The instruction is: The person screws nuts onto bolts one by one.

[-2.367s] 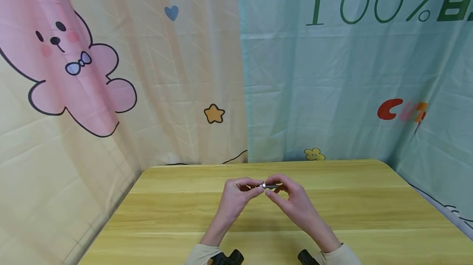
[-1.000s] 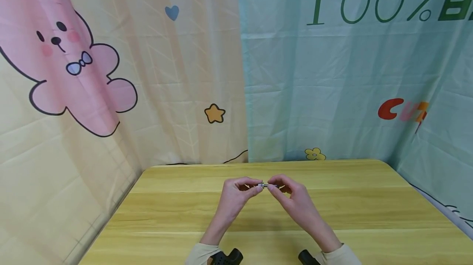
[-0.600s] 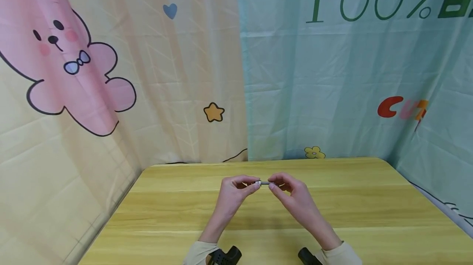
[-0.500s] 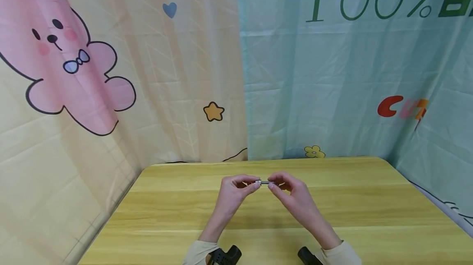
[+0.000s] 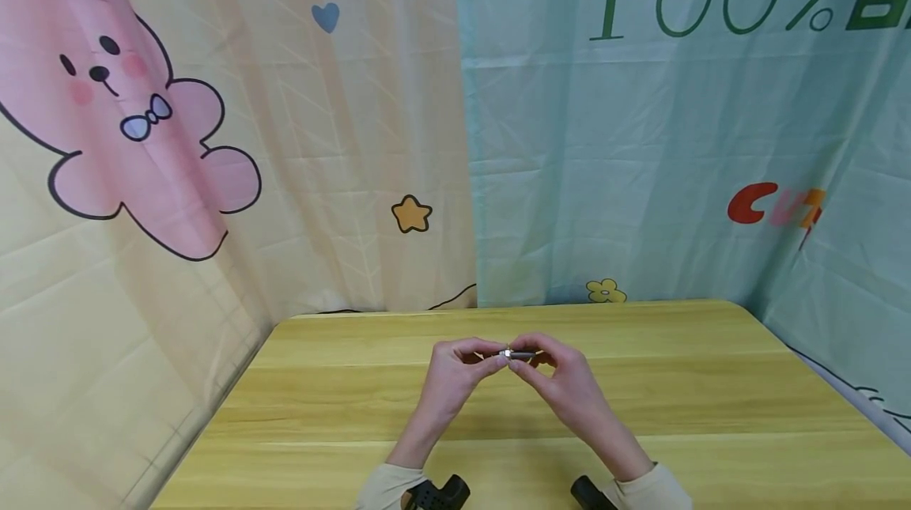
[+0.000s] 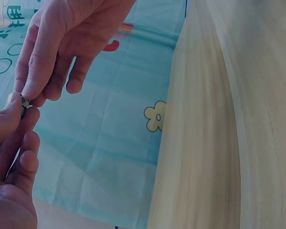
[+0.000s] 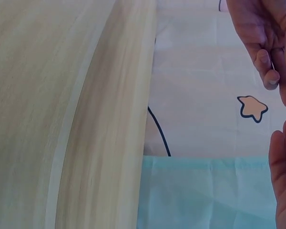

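Note:
A small, thin metal rod (image 5: 525,355) with a shiny wider part is held level above the table, like a bolt, though too small to identify surely. My left hand (image 5: 453,374) pinches its left end between thumb and fingertips. My right hand (image 5: 565,380) has thumb and index finger on the shiny part, close to the left fingertips, with the dark shaft running back under its fingers. In the left wrist view, the shiny metal (image 6: 25,101) shows between both hands' fingertips. The right wrist view cuts it almost wholly off.
The wooden table (image 5: 299,415) spreads beneath both hands. A cream curtain (image 5: 342,138) with a pink bear and a teal curtain (image 5: 569,146) with printed characters stand behind it. Black wrist devices (image 5: 440,493) sit at the cuffs.
My right thumb and fingers were further right on the shaft half a second ago, showing the thin rod between the hands; now they have moved left to the shiny part. The left hand shifted slightly right.

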Tool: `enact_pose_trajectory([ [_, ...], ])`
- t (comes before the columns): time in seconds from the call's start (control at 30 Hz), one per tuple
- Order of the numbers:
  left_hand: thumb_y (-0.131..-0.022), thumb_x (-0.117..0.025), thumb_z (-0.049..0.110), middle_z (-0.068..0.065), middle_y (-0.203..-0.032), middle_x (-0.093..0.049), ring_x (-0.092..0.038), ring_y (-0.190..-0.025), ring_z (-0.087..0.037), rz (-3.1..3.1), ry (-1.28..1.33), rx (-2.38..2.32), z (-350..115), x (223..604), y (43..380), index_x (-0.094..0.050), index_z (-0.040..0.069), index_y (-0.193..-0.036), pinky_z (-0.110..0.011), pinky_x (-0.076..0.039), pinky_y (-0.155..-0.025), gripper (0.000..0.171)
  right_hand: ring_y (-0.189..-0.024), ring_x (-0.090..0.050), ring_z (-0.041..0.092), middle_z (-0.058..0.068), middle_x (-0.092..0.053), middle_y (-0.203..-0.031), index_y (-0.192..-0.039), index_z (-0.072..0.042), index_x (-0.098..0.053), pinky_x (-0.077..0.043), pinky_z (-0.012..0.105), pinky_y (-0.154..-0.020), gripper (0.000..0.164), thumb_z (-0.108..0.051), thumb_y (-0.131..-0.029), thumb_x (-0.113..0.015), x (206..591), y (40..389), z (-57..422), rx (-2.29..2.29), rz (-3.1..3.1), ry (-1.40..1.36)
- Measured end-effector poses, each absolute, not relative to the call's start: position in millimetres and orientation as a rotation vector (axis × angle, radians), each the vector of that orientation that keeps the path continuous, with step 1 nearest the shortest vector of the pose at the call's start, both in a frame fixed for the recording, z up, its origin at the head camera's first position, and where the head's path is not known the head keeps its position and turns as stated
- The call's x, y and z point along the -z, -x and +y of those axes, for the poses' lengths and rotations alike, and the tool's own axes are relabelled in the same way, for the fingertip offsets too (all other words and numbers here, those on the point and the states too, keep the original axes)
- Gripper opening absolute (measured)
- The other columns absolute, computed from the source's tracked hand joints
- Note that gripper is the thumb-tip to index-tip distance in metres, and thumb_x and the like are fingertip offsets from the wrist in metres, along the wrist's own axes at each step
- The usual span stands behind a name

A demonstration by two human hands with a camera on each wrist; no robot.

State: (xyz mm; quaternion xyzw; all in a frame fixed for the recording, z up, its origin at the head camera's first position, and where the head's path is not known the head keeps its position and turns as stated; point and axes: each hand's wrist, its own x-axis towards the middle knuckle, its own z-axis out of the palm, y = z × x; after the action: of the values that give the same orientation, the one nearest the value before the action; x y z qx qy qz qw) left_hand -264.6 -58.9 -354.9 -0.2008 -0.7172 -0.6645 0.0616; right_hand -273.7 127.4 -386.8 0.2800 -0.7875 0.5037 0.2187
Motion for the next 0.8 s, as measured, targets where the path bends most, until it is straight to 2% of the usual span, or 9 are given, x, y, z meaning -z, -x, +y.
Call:
enact_pose_trajectory([
  [0.3,-0.084,-0.077,0.004,-0.015,-0.092,-0.073,-0.058,-0.067,-0.012,-2.159,0.627,2.05,-58.4,354.3,263.7,-0.077,-0.002,-0.097,-0.022,-0.048,-0.063,0.014,-0.091,-0.064,0.01,-0.01,-0.065,-0.097,-0.1,-0.023,-0.068,-0.053,0.034,-0.079,0.007,-0.021,-0.093,-0.069,386.9,274.7,129.1,-1.366,-2.213,-0.782],
  [0.4,-0.084,-0.077,0.004,-0.014,-0.092,-0.073,-0.059,-0.068,-0.012,-2.157,0.634,2.046,-58.4,354.2,263.5,-0.077,-0.002,-0.098,-0.022,-0.048,-0.063,0.015,-0.095,-0.063,0.011,-0.008,-0.066,-0.1,-0.103,-0.022,-0.067,-0.053,0.033,-0.081,0.008,-0.022,-0.095,-0.067,386.9,273.8,128.4,-1.385,-2.213,-0.772],
  [0.57,-0.085,-0.076,0.002,-0.012,-0.091,-0.073,-0.06,-0.069,-0.011,-2.149,0.637,2.023,-58.1,354.4,263.7,-0.076,-0.004,-0.097,-0.023,-0.048,-0.063,0.014,-0.098,-0.063,0.016,-0.003,-0.066,-0.105,-0.11,-0.013,-0.067,-0.053,0.033,-0.079,0.018,-0.011,-0.092,-0.07,383.2,270.6,126.4,-1.442,-2.184,-0.781],
  [0.7,-0.084,-0.076,0.0,-0.012,-0.091,-0.073,-0.06,-0.069,-0.01,-2.132,0.632,2.048,-57.7,355.2,264.2,-0.076,-0.004,-0.097,-0.023,-0.049,-0.064,0.013,-0.093,-0.064,0.02,0.003,-0.067,-0.101,-0.106,-0.006,-0.066,-0.054,0.034,-0.079,0.018,0.0,-0.089,-0.07,378.2,267.0,125.1,-1.445,-2.185,-0.781],
  [0.8,-0.084,-0.076,0.0,-0.012,-0.091,-0.073,-0.06,-0.069,-0.01,-2.122,0.631,2.061,-57.3,355.7,264.3,-0.076,-0.004,-0.097,-0.023,-0.049,-0.065,0.014,-0.091,-0.064,0.018,0.001,-0.067,-0.099,-0.103,-0.007,-0.067,-0.053,0.033,-0.08,0.016,0.0,-0.089,-0.07,378.0,267.3,125.4,-1.431,-2.2,-0.767],
])
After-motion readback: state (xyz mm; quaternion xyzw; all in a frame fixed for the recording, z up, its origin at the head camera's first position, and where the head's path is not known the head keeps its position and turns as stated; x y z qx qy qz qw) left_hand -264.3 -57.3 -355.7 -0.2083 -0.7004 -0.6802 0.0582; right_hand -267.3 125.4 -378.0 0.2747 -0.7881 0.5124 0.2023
